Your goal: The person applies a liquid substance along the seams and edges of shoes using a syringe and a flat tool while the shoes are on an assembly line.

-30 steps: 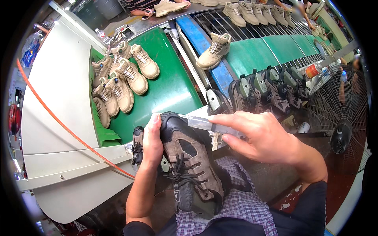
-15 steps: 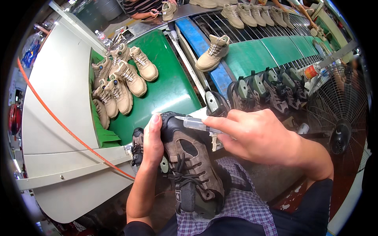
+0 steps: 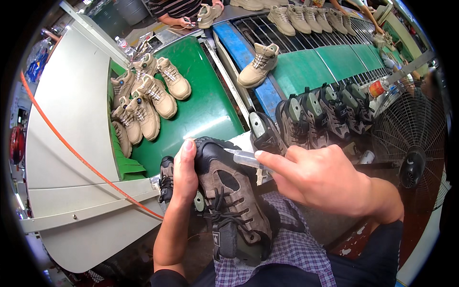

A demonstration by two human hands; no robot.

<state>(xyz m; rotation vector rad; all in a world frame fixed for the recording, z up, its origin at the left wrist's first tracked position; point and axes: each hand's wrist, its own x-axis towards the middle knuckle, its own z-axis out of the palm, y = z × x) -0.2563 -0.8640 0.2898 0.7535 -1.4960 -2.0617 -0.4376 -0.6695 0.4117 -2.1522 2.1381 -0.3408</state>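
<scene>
Your left hand (image 3: 184,174) grips the toe end of the brown and grey boot (image 3: 232,203), fingers closed around its left side with the thumb lying along the black toe cap. Your right hand (image 3: 320,179) is closed around a clear, slim applicator tube (image 3: 241,158); its tip touches the upper edge of the toe cap. The boot rests sole-down on your lap, on a checked cloth (image 3: 287,248), toe pointing away from you.

Just left of the boot, a second dark shoe (image 3: 166,179) is mostly hidden behind your left hand. The rear of the tube is hidden inside your right hand.

Beyond the boot's toe lies a green conveyor belt (image 3: 205,105) carrying a cluster of tan boots (image 3: 146,98). To the right of the boot, a row of dark boots (image 3: 325,112) stands upright. Farther right, a wire-guard fan (image 3: 413,143) is cut off by the frame edge. A white bench (image 3: 71,119) with an orange hose (image 3: 71,150) across it sits left of the boot.
</scene>
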